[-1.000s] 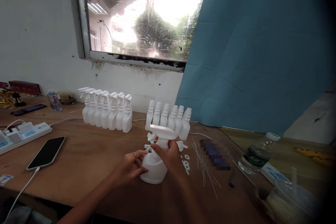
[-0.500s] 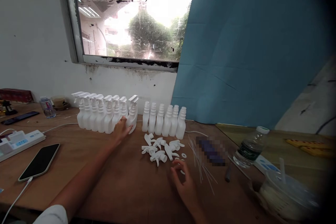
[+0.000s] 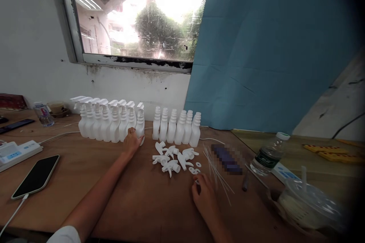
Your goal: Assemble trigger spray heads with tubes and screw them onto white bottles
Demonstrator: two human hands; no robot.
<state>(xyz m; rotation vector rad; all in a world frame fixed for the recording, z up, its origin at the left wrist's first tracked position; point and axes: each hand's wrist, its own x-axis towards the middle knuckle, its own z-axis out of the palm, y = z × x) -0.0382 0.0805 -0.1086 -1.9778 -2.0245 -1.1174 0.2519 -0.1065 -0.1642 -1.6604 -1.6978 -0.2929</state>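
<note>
My left hand point(image 3: 132, 142) is closed around the lower part of a white spray bottle point(image 3: 140, 123) at the right end of a row. The thumb shows at the bottle's front; some fingers are hidden. Beside it stand several matching bottles with trigger heads point(image 3: 105, 121). Over a small white ring, my right hand point(image 3: 205, 193) has its thumb and forefinger curled and apart, the ring between them; contact is unclear. More flat white washers point(image 3: 198, 164) lie just beyond. Loose trigger sprayer heads point(image 3: 171, 166) are heaped left of them, in front of several headless bottles point(image 3: 181, 129).
Thin white tubes point(image 3: 218, 174) and a blurred purple item point(image 3: 227, 159) lie to the right. Farther right are a water bottle point(image 3: 269, 155) and a lidded plastic bowl point(image 3: 308, 201). A charging phone point(image 3: 36, 176) and a power strip point(image 3: 21, 153) are at the left.
The spray bottle at my left hand has turned and now stands straighter, closer against the row. My right hand has shifted right, its fingertips now around one washer. The whole view has shifted slightly.
</note>
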